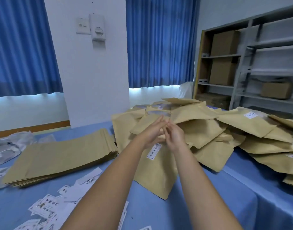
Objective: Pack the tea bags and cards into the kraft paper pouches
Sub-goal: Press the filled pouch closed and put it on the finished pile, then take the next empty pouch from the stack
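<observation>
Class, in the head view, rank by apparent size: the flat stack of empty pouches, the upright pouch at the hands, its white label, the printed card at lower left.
1. flat stack of empty pouches
2. upright pouch
3-4. printed card looks larger than the white label, but it lies nearer the camera, so unsure.

Blurred, unreadable characters on the pouch label (152,150) and the scattered cards (43,205).
</observation>
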`<state>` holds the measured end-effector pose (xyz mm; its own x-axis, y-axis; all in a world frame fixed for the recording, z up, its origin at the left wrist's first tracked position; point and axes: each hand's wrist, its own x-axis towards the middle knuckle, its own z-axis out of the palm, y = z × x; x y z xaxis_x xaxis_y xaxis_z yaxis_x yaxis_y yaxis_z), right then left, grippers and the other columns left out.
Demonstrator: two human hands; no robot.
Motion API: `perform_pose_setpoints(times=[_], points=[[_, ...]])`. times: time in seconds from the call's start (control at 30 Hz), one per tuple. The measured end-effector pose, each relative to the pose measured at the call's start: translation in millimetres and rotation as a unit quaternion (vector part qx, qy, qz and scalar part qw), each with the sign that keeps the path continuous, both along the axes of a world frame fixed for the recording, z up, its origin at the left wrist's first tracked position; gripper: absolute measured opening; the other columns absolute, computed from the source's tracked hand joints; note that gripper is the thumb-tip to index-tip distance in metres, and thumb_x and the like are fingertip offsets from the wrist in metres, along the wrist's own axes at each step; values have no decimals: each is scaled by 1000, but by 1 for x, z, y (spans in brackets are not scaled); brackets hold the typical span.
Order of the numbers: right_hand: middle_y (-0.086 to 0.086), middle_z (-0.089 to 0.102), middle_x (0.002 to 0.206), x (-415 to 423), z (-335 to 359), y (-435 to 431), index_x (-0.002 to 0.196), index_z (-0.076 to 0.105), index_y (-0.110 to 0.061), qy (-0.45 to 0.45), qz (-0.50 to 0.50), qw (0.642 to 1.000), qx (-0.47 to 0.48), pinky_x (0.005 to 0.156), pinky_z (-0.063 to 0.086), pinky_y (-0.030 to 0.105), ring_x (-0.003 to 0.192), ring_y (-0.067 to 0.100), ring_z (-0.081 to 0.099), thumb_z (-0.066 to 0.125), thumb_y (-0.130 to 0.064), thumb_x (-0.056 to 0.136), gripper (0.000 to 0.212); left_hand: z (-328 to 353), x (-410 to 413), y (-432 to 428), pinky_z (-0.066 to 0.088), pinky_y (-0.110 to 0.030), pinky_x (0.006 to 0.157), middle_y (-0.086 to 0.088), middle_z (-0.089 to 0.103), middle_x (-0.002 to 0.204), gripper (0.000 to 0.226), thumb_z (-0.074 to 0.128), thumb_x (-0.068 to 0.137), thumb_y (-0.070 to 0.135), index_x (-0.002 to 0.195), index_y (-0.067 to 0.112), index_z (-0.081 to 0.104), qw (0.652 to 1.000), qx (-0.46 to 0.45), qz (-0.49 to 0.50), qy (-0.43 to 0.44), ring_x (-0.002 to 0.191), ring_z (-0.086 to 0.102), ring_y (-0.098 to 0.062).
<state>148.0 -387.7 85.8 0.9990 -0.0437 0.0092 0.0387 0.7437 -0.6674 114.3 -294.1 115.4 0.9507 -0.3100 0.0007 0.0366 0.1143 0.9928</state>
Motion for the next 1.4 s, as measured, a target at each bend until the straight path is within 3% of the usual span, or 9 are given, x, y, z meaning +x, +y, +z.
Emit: perform_pose_setpoints(times=[0.2, 0.37, 0.57, 0.77, 0.9, 1.03, 1.17, 1.3, 1.4], points=[[20, 60, 116, -12, -27, 60, 120, 56, 7, 19, 22, 999, -23, 96, 47, 32, 112, 29, 59, 40, 8, 96, 28, -27, -5, 47, 44, -21, 98, -4, 52, 134, 47, 48, 98, 22, 143, 18, 39, 968, 156, 167, -100, 113, 57, -14], [35, 54, 124, -35, -52, 101, 121, 46, 20, 62, 92, 993, -43, 101, 44, 36, 117, 38, 56, 36, 14, 95, 29, -82, -24, 161, 32, -39, 106, -13, 36, 143, 70, 56, 89, 35, 146, 14, 22, 674, 652, 342, -65, 134, 33, -28], [32, 54, 125, -63, -88, 150, 125, 44, 18, 109, 141, 980, -90, 97, 45, 34, 109, 35, 59, 33, 10, 97, 31, -121, -66, 227, 42, -29, 87, -1, 60, 118, 25, 47, 95, 20, 119, 17, 52, 523, 810, 260, -53, 111, 57, -19], [28, 58, 111, -91, -97, 204, 121, 47, 15, 127, 199, 967, -99, 93, 48, 36, 112, 38, 57, 48, -17, 100, 37, -100, -106, 249, 42, -28, 85, -9, 63, 121, 27, 51, 93, 16, 117, 17, 64, 662, 694, 258, -116, 108, 59, -24], [19, 69, 91, -108, -88, 233, 113, 56, 0, 89, 255, 953, -139, 63, 53, 28, 72, 27, 64, 45, -40, 99, 44, -82, -157, 275, 34, -16, 97, -15, 61, 126, 42, 48, 85, -13, 123, 2, 62, 747, 544, 295, -244, 118, 57, -23], [16, 72, 87, -118, -85, 249, 123, 55, -3, 42, 306, 945, -107, 64, 52, 31, 73, 27, 67, 37, -52, 97, 58, -89, -198, 304, 40, -23, 102, -17, 66, 114, 38, 48, 78, -24, 104, -6, 70, 760, 483, 288, -325, 118, 54, -24], [14, 70, 106, -136, -95, 266, 121, 56, -10, 25, 315, 938, -143, 80, 55, 51, 95, 32, 66, 42, -43, 99, 42, -107, -216, 330, 29, -22, 107, -17, 57, 128, 53, 35, 71, -34, 108, -11, 65, 793, 494, 275, -227, 126, 49, -27], [17, 69, 92, -153, -99, 283, 115, 59, 4, -20, 266, 919, -291, 74, 58, 41, 83, 29, 68, 42, -14, 102, 28, -126, -218, 326, 19, 4, 96, 1, 49, 140, 39, 54, 89, 2, 125, 13, 62, 802, 496, 286, -171, 129, 44, -10], [20, 70, 98, -168, -101, 287, 109, 62, -4, -32, 318, 892, -319, 76, 58, 34, 87, 28, 68, 45, -21, 101, 25, -127, -213, 316, 27, -5, 100, 7, 48, 141, 45, 68, 86, 31, 129, 21, 58, 803, 479, 310, -171, 127, 44, -5]])
